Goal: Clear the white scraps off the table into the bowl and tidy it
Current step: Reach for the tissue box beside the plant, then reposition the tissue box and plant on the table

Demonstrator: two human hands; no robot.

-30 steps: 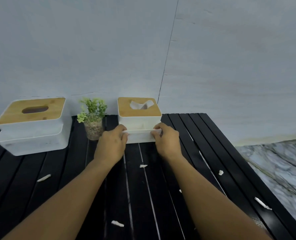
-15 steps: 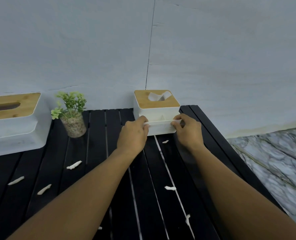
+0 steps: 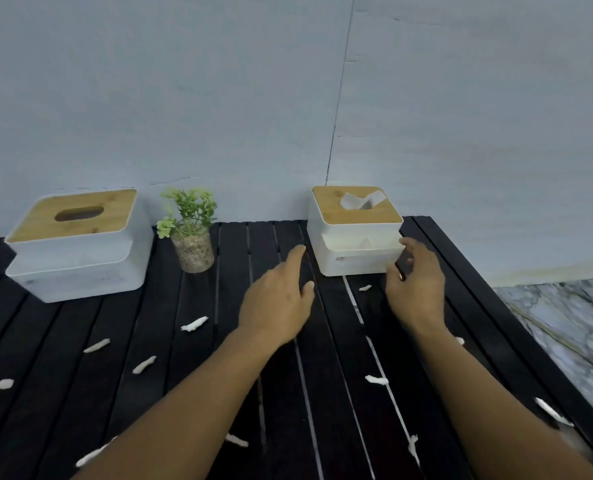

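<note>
Scraps (image 3: pixel 194 323) lie scattered across the black desk (image 3: pixel 323 375) — likely light and soft, best pinched at mid-length. Both hands are open and empty: left hand (image 3: pixel 277 306) hovers, right hand (image 3: pixel 415 289) beside the tissue box (image 3: pixel 355 237).

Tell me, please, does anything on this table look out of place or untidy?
Yes. White scraps lie scattered across the black slatted table, from the left edge to the right. No bowl is in view. The two tissue boxes and the small plant stand upright and look normal.
</note>
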